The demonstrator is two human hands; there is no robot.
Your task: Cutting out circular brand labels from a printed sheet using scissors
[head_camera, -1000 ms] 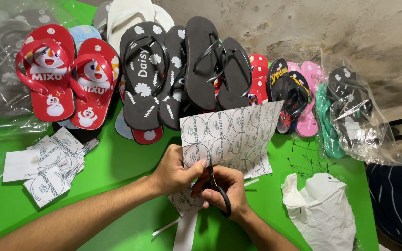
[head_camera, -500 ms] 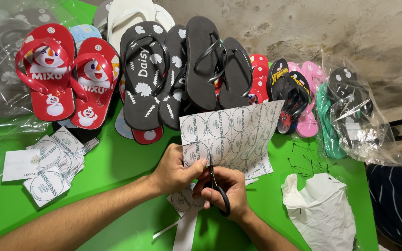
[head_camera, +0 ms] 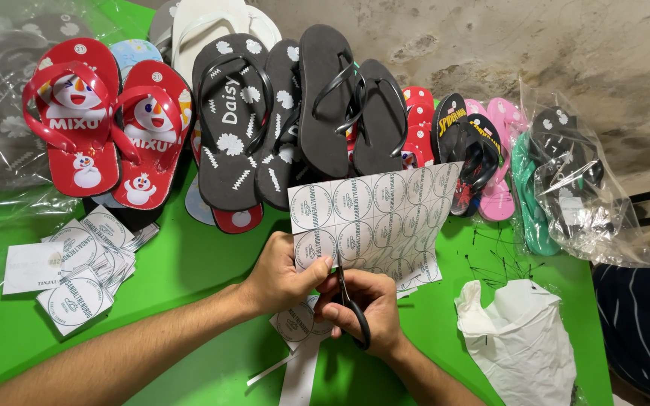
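Note:
My left hand (head_camera: 283,274) pinches the lower left edge of a white paper sheet (head_camera: 385,214) printed with rows of round label marks. My right hand (head_camera: 362,304) grips black-handled scissors (head_camera: 349,297), whose blades point up into the sheet's bottom edge. The sheet stands upright in front of me, above a green table (head_camera: 189,263). A few cut label pieces (head_camera: 299,323) lie under my hands.
Flip-flops line the table's far side: a red cartoon pair (head_camera: 103,124), black ones (head_camera: 295,113), pink ones (head_camera: 494,158), and a bagged pair (head_camera: 573,180). A stack of cut square labels (head_camera: 84,263) lies at left. A crumpled white bag (head_camera: 520,338) sits at right.

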